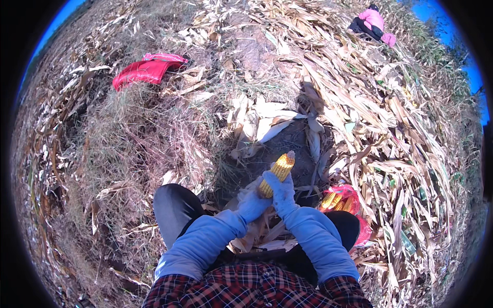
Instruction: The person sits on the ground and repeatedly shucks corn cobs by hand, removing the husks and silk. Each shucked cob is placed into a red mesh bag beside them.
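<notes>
An ear of corn (282, 167) with bare yellow kernels tilts up and to the right in front of my body. My right hand (282, 194), in a pale glove, is wrapped around its middle, with the thumb lying along the kernels. Gloved as well, my left hand (252, 206) is closed at the lower end of the same ear. Pale husk shows around and below the left hand, partly hidden by my fingers. Just right of my right arm, a red mesh bag (363, 226) holds several yellow ears of corn (339, 202).
Dry husks (262, 120) lie on the ground ahead of me. Fallen corn stalks (359, 102) cover the right side, with dry grass (128, 123) on the left. A red sack (146, 72) lies at the far left. Another person (371, 21) in pink crouches at the far right.
</notes>
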A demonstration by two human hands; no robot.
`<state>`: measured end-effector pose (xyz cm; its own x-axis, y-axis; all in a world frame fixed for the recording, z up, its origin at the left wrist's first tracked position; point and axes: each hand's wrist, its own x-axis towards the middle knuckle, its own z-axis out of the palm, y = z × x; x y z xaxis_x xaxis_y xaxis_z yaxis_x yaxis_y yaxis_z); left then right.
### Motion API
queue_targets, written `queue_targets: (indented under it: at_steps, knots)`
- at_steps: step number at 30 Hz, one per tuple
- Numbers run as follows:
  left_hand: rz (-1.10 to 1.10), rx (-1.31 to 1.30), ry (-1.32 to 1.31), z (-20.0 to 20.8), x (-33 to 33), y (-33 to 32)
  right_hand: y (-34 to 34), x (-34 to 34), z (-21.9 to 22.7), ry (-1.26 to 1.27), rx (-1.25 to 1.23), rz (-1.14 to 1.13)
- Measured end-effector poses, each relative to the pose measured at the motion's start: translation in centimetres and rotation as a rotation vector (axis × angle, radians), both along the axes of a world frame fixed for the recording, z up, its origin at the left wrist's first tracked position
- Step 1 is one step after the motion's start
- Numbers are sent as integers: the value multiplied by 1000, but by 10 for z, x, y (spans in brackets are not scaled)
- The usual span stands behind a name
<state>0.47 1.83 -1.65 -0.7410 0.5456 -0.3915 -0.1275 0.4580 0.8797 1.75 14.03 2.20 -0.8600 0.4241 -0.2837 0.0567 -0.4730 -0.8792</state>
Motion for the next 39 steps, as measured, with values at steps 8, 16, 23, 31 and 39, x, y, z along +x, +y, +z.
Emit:
queue_targets:
  at_steps: [8, 16, 23, 31, 39]
  knots:
    - [324, 307, 109, -35, 6, 0, -14, -2, -19, 11, 236, 4]
    - [157, 276, -9, -42, 12, 18, 3, -3, -24, 2, 257, -94]
    - [38, 148, 79, -32, 13, 16, 6, -5, -18, -83, 251, -58]
    - [36, 186, 102, -17, 23, 5, 13, -8, -15, -148, 305, 157]
    - [82, 201, 57, -16, 27, 8, 28, -14, -24, -204, 466, 264]
